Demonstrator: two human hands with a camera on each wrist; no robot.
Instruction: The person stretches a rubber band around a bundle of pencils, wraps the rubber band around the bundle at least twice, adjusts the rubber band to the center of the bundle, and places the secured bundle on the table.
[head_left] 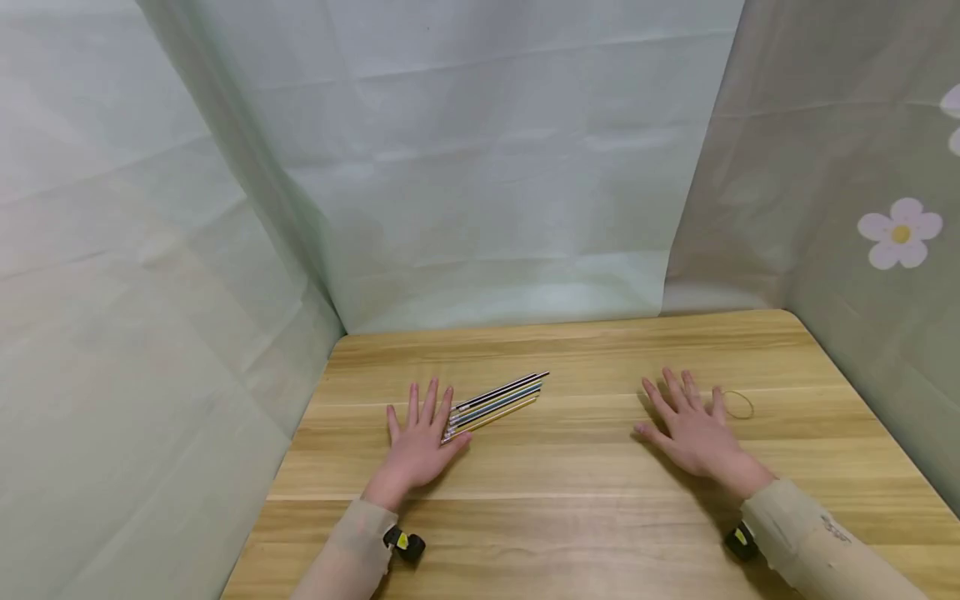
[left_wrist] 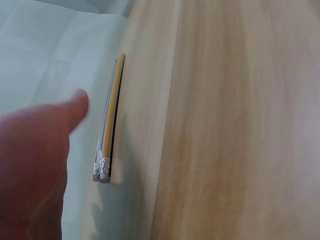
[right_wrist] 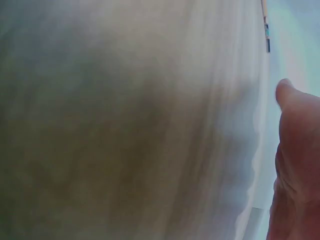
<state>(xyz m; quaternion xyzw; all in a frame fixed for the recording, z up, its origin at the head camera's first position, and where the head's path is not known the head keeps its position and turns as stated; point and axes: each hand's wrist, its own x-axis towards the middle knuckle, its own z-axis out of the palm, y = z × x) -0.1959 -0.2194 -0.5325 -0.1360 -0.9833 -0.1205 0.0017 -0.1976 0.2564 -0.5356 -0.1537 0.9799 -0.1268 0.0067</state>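
Several pencils with eraser ends lie side by side, slanting, on the wooden table. Some are dark, one is blue and the nearest is yellow. My left hand is spread over or just beside their eraser ends, holding nothing; whether it touches them I cannot tell. In the left wrist view its thumb stands apart from the yellow pencil. Farther right, my right hand is also spread, palm down and holding nothing. Close to its little finger lies a thin yellowish loop, like a rubber band.
The wooden table ends at a pale cloth backdrop behind and at the sides. A flower print shows on the right cloth. Each wrist wears a small black camera, such as the left wrist camera.
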